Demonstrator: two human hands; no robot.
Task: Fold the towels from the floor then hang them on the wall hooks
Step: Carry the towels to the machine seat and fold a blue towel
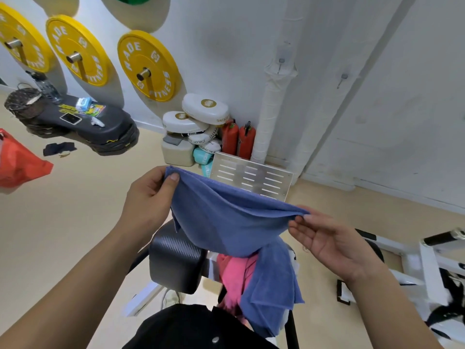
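The left hand (150, 197) gripped the blue towel (226, 222), but the right hand (334, 244) seemed to pinch lightly, so its corner might slip.

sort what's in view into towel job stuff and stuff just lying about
For the job: blue towel held between left hand and right hand; second blue towel and pink towel draped below; wall hooks.
Lying about: yellow weight plates, white boxing pads, red fire extinguishers, phone, orange bag.
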